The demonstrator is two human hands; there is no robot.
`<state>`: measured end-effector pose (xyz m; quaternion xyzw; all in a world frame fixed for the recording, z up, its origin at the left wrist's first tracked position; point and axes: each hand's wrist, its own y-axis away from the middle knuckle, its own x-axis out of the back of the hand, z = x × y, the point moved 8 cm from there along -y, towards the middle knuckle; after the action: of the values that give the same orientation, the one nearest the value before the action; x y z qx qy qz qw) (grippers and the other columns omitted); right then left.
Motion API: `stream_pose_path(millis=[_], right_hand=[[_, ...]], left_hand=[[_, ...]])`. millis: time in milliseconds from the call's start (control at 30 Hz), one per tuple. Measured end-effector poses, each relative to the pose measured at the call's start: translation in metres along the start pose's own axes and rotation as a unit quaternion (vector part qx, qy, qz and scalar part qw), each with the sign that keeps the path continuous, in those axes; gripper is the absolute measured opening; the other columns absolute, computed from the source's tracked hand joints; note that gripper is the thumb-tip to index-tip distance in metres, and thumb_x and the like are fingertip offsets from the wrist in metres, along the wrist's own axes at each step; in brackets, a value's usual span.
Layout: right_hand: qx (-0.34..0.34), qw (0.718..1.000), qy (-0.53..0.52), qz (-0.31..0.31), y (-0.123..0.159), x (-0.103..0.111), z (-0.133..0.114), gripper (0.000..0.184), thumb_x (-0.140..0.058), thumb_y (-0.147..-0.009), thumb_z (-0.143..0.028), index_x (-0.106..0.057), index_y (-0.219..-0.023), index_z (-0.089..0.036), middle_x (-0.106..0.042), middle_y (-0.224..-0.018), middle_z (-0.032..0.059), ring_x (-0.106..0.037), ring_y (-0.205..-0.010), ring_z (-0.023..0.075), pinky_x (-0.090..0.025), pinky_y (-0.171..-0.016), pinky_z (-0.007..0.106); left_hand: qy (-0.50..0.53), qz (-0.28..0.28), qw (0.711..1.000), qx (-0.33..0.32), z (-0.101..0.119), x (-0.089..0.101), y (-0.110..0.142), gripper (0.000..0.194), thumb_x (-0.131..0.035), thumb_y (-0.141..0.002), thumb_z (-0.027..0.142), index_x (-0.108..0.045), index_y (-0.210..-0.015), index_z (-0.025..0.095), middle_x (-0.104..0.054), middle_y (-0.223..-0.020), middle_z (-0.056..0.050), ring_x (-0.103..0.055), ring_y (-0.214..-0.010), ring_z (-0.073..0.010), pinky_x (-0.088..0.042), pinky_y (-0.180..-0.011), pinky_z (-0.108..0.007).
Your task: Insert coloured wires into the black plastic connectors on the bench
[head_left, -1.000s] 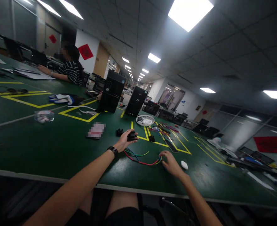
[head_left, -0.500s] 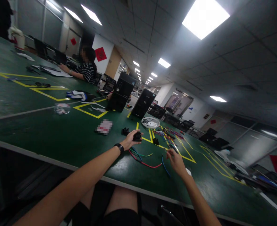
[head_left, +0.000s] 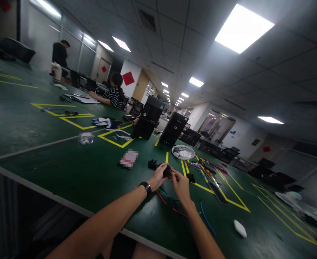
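Observation:
My left hand (head_left: 159,177), with a dark watch on its wrist, is wrapped round a small black plastic part (head_left: 167,171) above the green table. Close beside it, my right hand (head_left: 180,184) is pinched at the part's right side; what lies between those fingertips is too small to make out. Red wire (head_left: 180,213) and some green and blue wire lie on the table beneath my hands. A separate blue wire (head_left: 207,218) curves to the right of my right forearm. Other black parts (head_left: 153,164) sit just beyond my left hand, and one black piece (head_left: 191,177) rests right of my right hand.
A white round basket (head_left: 183,147) and a heap of coloured wires (head_left: 209,169) lie ahead right. Two black computer cases (head_left: 149,118) stand behind. A white oval object (head_left: 240,228) is at right. Across the table sits a person in a striped top (head_left: 113,96).
My right hand has moved left and up, from above the table near the blue wire to the black part in my left hand. The view has also shifted.

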<state>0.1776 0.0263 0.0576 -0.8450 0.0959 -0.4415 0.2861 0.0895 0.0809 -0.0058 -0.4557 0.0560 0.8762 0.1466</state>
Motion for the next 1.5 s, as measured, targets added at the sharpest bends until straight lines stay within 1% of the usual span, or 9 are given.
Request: stream_pose_path(millis=[200, 333, 600, 867, 967, 1133, 1233, 1367, 1500], right_hand=[[-0.02, 0.999, -0.011, 0.038, 0.003, 0.006, 0.006, 0.039, -0.044, -0.091, -0.036, -0.06, -0.12, -0.015, -0.069, -0.067, 0.0046, -0.062, -0.055, 0.0175, -0.047, -0.054, 0.025], [-0.011, 0.999, -0.024, 0.038, 0.001, 0.005, 0.007, 0.036, -0.043, -0.091, -0.034, -0.065, -0.116, -0.017, -0.071, -0.075, 0.0065, -0.063, -0.059, 0.0173, -0.049, -0.058, 0.026], [-0.028, 0.998, -0.029, 0.037, 0.002, 0.006, 0.011, 0.037, -0.044, -0.091, -0.031, -0.066, -0.117, -0.016, -0.071, -0.073, 0.0063, -0.063, -0.059, 0.0172, -0.049, -0.063, 0.027], [-0.014, 0.999, -0.023, 0.045, 0.007, 0.005, 0.01, 0.038, -0.043, -0.091, -0.033, -0.065, -0.118, -0.016, -0.072, -0.074, 0.0069, -0.064, -0.059, 0.018, -0.05, -0.061, 0.028], [-0.002, 0.999, -0.014, 0.048, 0.008, 0.003, 0.008, 0.038, -0.043, -0.092, -0.032, -0.064, -0.119, -0.017, -0.074, -0.081, 0.0083, -0.067, -0.063, 0.0197, -0.052, -0.064, 0.03], [0.028, 0.998, -0.008, 0.052, 0.011, 0.001, 0.004, 0.037, -0.043, -0.091, -0.029, -0.063, -0.121, -0.02, -0.071, -0.107, 0.0109, -0.069, -0.09, 0.0242, -0.053, -0.08, 0.036], [0.019, 0.998, -0.014, 0.056, 0.013, 0.004, 0.006, 0.036, -0.043, -0.091, -0.028, -0.064, -0.12, -0.019, -0.072, -0.103, 0.0103, -0.07, -0.084, 0.0231, -0.054, -0.076, 0.034], [0.009, 0.999, -0.024, 0.035, 0.015, 0.01, 0.007, 0.035, -0.046, -0.09, -0.029, -0.066, -0.116, -0.017, -0.074, -0.09, 0.0088, -0.068, -0.068, 0.0203, -0.053, -0.067, 0.031], [0.006, 0.998, -0.052, 0.035, 0.015, 0.016, 0.01, 0.032, -0.048, -0.089, -0.03, -0.069, -0.11, -0.018, -0.074, -0.098, 0.0089, -0.069, -0.079, 0.0223, -0.053, -0.075, 0.035]], left_hand=[[0.02, -0.006, 1.0, -0.021, 0.002, -0.001, -0.002, 0.016, -0.053, -0.088, 0.026, -0.056, -0.101, 0.017, -0.066, -0.098, -0.009, -0.065, -0.079, -0.0173, -0.054, -0.072, -0.035], [0.012, -0.001, 1.0, -0.014, -0.001, 0.0, -0.003, 0.015, -0.052, -0.088, 0.026, -0.056, -0.1, 0.017, -0.065, -0.101, -0.009, -0.065, -0.085, -0.0176, -0.054, -0.074, -0.034], [-0.069, -0.011, 0.997, -0.027, -0.002, 0.0, -0.002, 0.026, -0.055, -0.087, 0.034, -0.054, -0.109, 0.02, -0.063, -0.105, -0.008, -0.063, -0.088, -0.0176, -0.053, -0.074, -0.032], [-0.08, -0.01, 0.996, -0.034, -0.002, -0.001, 0.004, 0.032, -0.058, -0.085, 0.038, -0.053, -0.111, 0.02, -0.062, -0.103, -0.007, -0.062, -0.085, -0.017, -0.052, -0.069, -0.029], [-0.061, 0.001, 0.998, -0.029, -0.003, 0.0, 0.004, 0.03, -0.059, -0.085, 0.037, -0.054, -0.109, 0.02, -0.062, -0.1, -0.008, -0.061, -0.082, -0.0162, -0.052, -0.07, -0.03], [-0.032, 0.007, 0.999, -0.017, -0.007, -0.001, 0.006, 0.024, -0.059, -0.084, 0.036, -0.055, -0.101, 0.019, -0.062, -0.099, -0.007, -0.06, -0.086, -0.0167, -0.052, -0.073, -0.031], [-0.079, -0.017, 0.997, -0.019, -0.008, -0.002, 0.006, 0.027, -0.058, -0.084, 0.038, -0.055, -0.104, 0.019, -0.061, -0.099, -0.008, -0.06, -0.085, -0.0174, -0.052, -0.069, -0.031], [-0.206, -0.036, 0.976, -0.064, 0.001, -0.003, 0.008, 0.03, -0.06, -0.083, 0.038, -0.059, -0.107, 0.02, -0.06, -0.098, -0.007, -0.057, -0.084, -0.0165, -0.048, -0.058, -0.021], [-0.253, -0.055, 0.959, -0.113, 0.008, -0.006, 0.011, 0.028, -0.056, -0.085, 0.039, -0.061, -0.105, 0.019, -0.06, -0.095, -0.006, -0.054, -0.078, -0.0139, -0.043, -0.051, -0.016]])
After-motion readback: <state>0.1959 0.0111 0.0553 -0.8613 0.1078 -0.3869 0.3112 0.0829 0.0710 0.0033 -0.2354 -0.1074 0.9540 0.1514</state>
